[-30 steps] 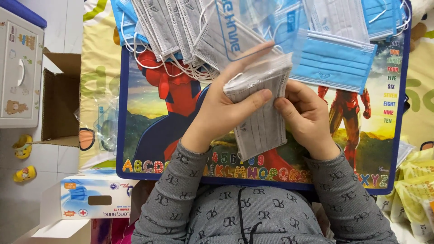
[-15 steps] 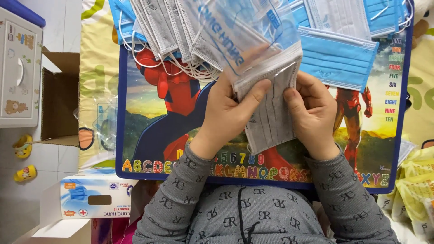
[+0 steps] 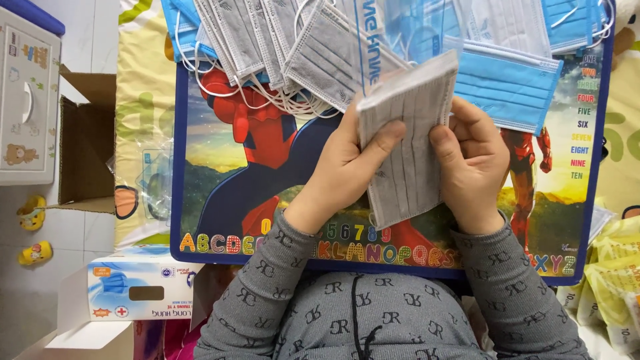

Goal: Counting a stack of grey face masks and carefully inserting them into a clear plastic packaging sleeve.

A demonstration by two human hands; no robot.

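Note:
My left hand (image 3: 343,167) and my right hand (image 3: 475,163) both grip a thin stack of grey pleated face masks (image 3: 408,143), held upright over a colourful lap table (image 3: 220,193) with cartoon heroes, letters and numbers. My left thumb lies across the front of the stack; my right fingers pinch its right edge. Behind the stack stands a clear plastic bag (image 3: 400,33). Several loose grey masks (image 3: 267,40) fan out at the table's top left, and blue masks (image 3: 513,83) lie at the top right.
An open cardboard box (image 3: 87,147) sits left of the table beside a white plastic cabinet (image 3: 27,100). A mask carton (image 3: 137,290) lies at the lower left. Yellow packets (image 3: 610,280) pile at the lower right. Small yellow toys (image 3: 33,233) rest on the floor.
The grey mask stack has been turned from a slanted position to upright and squared up, and my right hand has shifted from under it to its right edge.

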